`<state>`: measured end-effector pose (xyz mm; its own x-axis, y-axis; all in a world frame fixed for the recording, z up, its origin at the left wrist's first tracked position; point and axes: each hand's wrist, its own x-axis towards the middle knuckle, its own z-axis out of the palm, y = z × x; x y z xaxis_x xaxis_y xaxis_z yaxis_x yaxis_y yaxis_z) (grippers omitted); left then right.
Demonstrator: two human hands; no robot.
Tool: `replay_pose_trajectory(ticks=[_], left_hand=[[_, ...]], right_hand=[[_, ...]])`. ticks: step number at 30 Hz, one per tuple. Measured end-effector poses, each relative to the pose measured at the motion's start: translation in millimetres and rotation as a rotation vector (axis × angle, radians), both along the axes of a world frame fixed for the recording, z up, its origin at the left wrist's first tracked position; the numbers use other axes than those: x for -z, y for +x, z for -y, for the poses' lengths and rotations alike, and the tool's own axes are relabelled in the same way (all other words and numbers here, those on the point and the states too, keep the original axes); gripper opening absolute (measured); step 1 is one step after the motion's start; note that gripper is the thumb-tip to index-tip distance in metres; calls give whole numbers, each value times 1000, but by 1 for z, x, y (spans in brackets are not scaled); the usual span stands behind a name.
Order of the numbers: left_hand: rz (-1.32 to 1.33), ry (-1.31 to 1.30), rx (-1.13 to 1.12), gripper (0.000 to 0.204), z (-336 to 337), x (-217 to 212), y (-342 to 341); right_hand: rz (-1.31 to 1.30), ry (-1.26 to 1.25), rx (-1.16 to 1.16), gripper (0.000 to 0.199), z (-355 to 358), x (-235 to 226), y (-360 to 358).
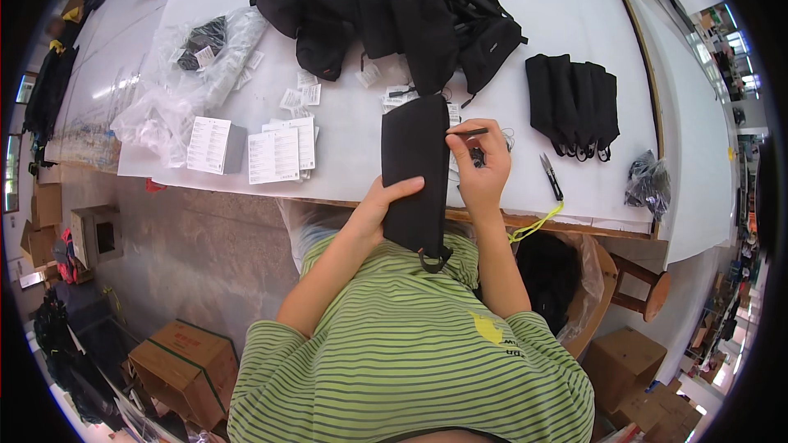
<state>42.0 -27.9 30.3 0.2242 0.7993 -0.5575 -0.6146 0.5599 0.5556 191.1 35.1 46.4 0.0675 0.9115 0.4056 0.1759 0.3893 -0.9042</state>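
Note:
A flat black fabric pouch (410, 148) stands upright at the table's front edge, with a small loop at its lower end. My left hand (382, 207) is closed around its lower left side, thumb lying across the front. At the pouch's upper right edge, my right hand (484, 166) pinches a thin black strip (469, 132) between thumb and fingers; its tip meets that edge. Whether the strip is fixed to the pouch I cannot tell. Behind the pouch lies a heap of similar black pouches (394, 8). Several more sit in a neat row (572, 102) to the right.
Small scissors (552, 178) with a yellow cord (535, 223) lie right of my right hand. Printed cards (275, 154) and a card stack (215, 146) are on the left, near clear plastic bags (160, 119). A dark crumpled bundle (648, 184) lies by the right corner. A wooden stool (648, 295) stands below.

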Motion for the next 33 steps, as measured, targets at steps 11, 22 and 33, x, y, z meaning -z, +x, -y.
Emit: replay_pose_trajectory(ticks=[11,22,33], left_hand=[[303,-47,-213,31,-7,40,-34],[300,-42,-215,30,-7,27,-33],[-141,143,-226,45,-7,-9,-31]], right_hand=[[146,-290,-546,14,49,-30,-1],[154,-258,-606,13,53,-34,1],[631,161,-413,46,34,-38,8]])
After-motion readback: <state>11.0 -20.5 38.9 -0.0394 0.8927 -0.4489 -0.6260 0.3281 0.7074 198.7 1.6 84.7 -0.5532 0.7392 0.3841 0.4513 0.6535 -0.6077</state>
